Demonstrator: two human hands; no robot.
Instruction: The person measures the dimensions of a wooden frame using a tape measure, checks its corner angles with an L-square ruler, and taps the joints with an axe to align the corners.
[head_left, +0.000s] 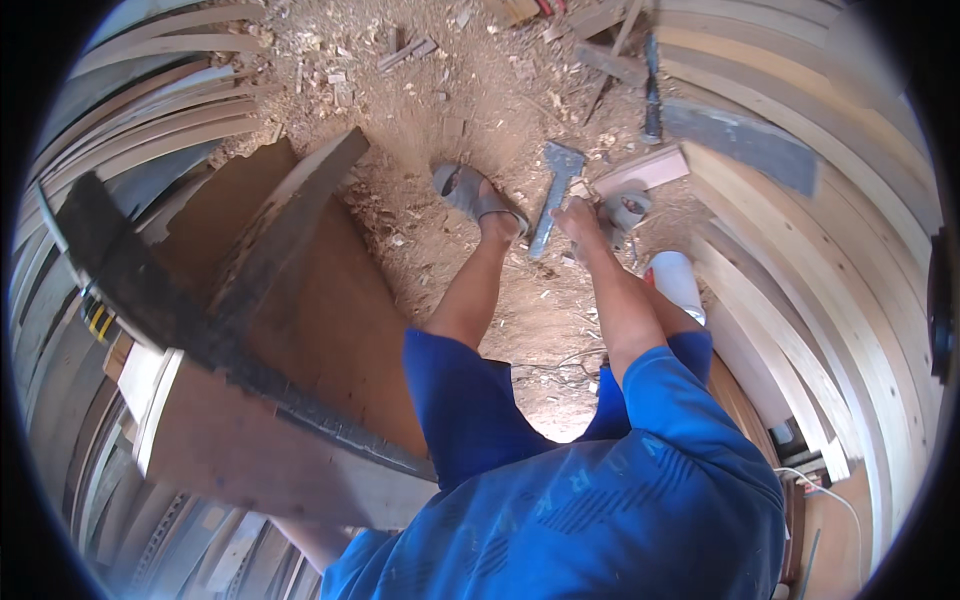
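Left edge of the frame: stacked wooden boards (150,115), with a yellow-and-black item (98,318) lower down. Left and lower left: a large brown wooden structure (330,300) with dark, worn edges. Lower left: a left forearm (305,542), running under the structure's edge; left hand hidden, its fingers' state cannot be told. Upper centre: a sandalled foot (475,195) on a shaving-strewn floor (400,110). Right of it: a grey T-shaped tool (553,195), lying on the floor, head uppermost; right hand (575,218) at its shaft, fingers partly curled, grip unclear. Beyond: a pale wood block (645,172), a white cylindrical container (676,283), then long pale planks (840,230) along the right.
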